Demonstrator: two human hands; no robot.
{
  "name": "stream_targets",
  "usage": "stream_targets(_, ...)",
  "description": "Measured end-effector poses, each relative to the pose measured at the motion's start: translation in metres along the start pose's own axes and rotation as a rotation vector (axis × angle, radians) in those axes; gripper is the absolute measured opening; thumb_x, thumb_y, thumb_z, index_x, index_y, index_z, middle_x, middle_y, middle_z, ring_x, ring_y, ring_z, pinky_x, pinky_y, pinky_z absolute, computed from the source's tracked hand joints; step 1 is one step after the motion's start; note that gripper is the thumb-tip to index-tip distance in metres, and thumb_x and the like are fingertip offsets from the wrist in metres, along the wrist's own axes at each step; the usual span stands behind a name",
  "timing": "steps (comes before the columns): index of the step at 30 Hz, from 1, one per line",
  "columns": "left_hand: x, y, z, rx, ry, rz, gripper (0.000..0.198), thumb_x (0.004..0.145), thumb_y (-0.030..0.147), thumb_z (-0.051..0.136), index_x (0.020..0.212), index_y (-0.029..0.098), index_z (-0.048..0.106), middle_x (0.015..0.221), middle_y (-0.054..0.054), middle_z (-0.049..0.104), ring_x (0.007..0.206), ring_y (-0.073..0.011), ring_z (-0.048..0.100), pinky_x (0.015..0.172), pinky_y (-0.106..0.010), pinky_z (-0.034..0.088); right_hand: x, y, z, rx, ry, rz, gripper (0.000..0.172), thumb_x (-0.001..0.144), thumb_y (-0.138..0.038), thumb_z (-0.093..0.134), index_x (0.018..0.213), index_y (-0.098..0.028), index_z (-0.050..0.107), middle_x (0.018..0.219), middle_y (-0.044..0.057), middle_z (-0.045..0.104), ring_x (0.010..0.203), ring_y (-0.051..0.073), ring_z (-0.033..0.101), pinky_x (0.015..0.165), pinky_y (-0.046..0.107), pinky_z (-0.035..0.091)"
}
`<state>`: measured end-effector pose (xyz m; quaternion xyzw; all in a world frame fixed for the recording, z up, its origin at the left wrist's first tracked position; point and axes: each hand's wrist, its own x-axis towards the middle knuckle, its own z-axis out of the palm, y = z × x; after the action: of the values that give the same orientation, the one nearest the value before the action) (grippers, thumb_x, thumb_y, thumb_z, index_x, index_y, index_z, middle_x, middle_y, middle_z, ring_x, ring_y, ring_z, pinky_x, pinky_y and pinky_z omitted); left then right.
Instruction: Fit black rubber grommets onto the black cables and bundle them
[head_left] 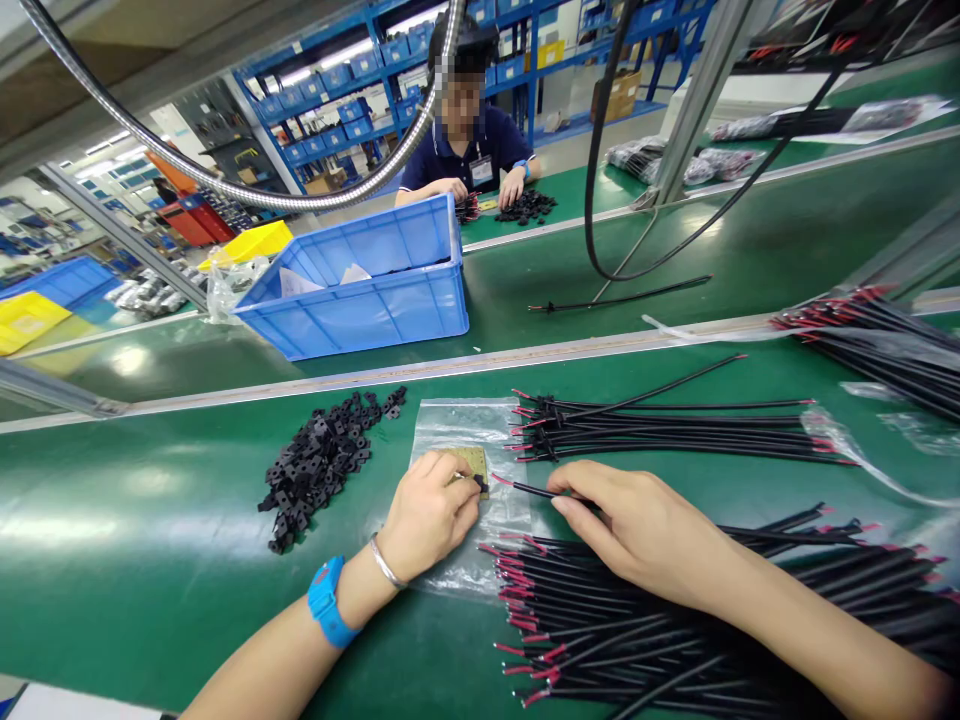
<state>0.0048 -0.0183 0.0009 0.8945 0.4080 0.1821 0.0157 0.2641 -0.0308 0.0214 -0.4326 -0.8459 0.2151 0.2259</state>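
At the left hand point(433, 510), a small black part point(481, 485), probably light and stiff, appears pinched at the tan board point(472, 461). By the right hand point(637, 525), a black cable point(531, 490), likely springy, is pinched near its red-wired end, where it is best guided.

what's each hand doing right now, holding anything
Left hand: closed, fingertips pinching a small black plastic piece at the tan board.
Right hand: closed, holding a black-sheathed cable, its stripped end toward the left hand.

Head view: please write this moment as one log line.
left hand: at small black part | right hand: holds black cable | red wire end: leftward
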Motion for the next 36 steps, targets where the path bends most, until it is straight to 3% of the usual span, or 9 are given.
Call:
stream_targets(3,0.002,0.005,-0.002,0.028,-0.048,0.010,0.014,0.088,0.019,0.053,0.088,0.020,0.068,0.093,-0.009,0.067,0.085,-0.0231,0.056,0.075,-0.039,0.047,0.000,-0.001,0.000,0.010,0.007,-0.014,0.020,0.096,-0.026,0.040,0.102,-0.022,0.058,0.089,0.003,0.068,0.073,0.016,0.064,0.068,0.029,0.049)
stream_targets(5,0.003,0.007,-0.002,-0.071,-0.024,-0.042,0.012,0.087,0.018,0.053,0.086,0.020,0.065,0.095,-0.009,0.068,0.089,-0.0242,0.057,0.079,-0.041,0.046,-0.001,-0.002,0.001,0.017,0.012,-0.023,0.020,0.096,-0.026,0.041,0.102,-0.022,0.059,0.088,0.003,0.067,0.073,0.016,0.063,0.068,0.028,0.049)
stream_targets(8,0.003,0.011,-0.002,-0.524,0.073,-0.317,0.008,0.086,0.016,0.051,0.081,0.020,0.055,0.103,-0.008,0.069,0.095,-0.0223,0.061,0.084,-0.040,0.047,-0.002,-0.004,0.001,0.031,0.023,-0.031,0.019,0.096,-0.028,0.042,0.100,-0.023,0.060,0.083,0.002,0.065,0.070,0.015,0.061,0.066,0.027,0.047)
stream_targets(11,0.003,0.016,-0.001,-1.111,0.093,-0.620,0.010,0.088,0.020,0.049,0.078,0.020,0.047,0.106,-0.008,0.069,0.083,-0.0178,0.066,0.076,-0.035,0.051,-0.003,-0.007,0.001,0.042,0.026,-0.051,0.021,0.097,-0.028,0.041,0.097,-0.022,0.061,0.079,0.001,0.064,0.066,0.014,0.059,0.064,0.027,0.045)
stream_targets(14,0.003,0.019,0.000,-1.399,0.123,-0.699,0.013,0.087,0.024,0.054,0.077,0.018,0.048,0.102,-0.008,0.070,0.075,-0.0150,0.066,0.071,-0.030,0.050,-0.003,-0.008,0.004,0.050,0.014,-0.065,0.021,0.097,-0.027,0.040,0.097,-0.022,0.061,0.080,0.002,0.063,0.068,0.014,0.059,0.065,0.027,0.044)
stream_targets(23,0.003,0.021,-0.005,-1.492,0.116,-0.664,0.024,0.077,0.030,0.073,0.073,0.016,0.054,0.097,-0.007,0.069,0.077,-0.0153,0.067,0.074,-0.031,0.054,-0.003,-0.006,0.004,0.049,0.069,-0.059,0.019,0.098,-0.026,0.040,0.097,-0.022,0.059,0.079,0.001,0.063,0.068,0.013,0.059,0.065,0.026,0.043)
stream_targets(29,0.000,0.023,-0.004,-1.565,0.078,-0.620,0.024,0.074,0.022,0.078,0.077,0.015,0.055,0.103,-0.007,0.070,0.087,-0.0146,0.067,0.083,-0.030,0.052,-0.005,-0.007,0.007,-0.025,0.124,-0.106,0.019,0.098,-0.025,0.042,0.096,-0.021,0.060,0.075,0.001,0.062,0.064,0.013,0.057,0.061,0.026,0.041)
stream_targets(34,-0.004,0.030,0.000,-1.627,0.012,-0.675,0.037,0.065,0.017,0.084,0.092,0.016,0.059,0.104,-0.008,0.072,0.077,-0.0099,0.066,0.071,-0.022,0.053,-0.007,-0.015,0.013,-0.152,0.147,-0.194,0.020,0.097,-0.024,0.043,0.093,-0.021,0.062,0.067,-0.001,0.056,0.056,0.014,0.052,0.056,0.028,0.037)
stream_targets(36,-0.004,0.032,0.002,-1.644,0.020,-0.743,0.041,0.059,0.017,0.088,0.091,0.016,0.062,0.093,-0.005,0.074,0.067,-0.0083,0.065,0.065,-0.020,0.053,-0.008,-0.020,0.015,-0.205,0.210,-0.239,0.017,0.096,-0.023,0.045,0.094,-0.020,0.061,0.067,-0.001,0.056,0.055,0.014,0.051,0.055,0.029,0.035)
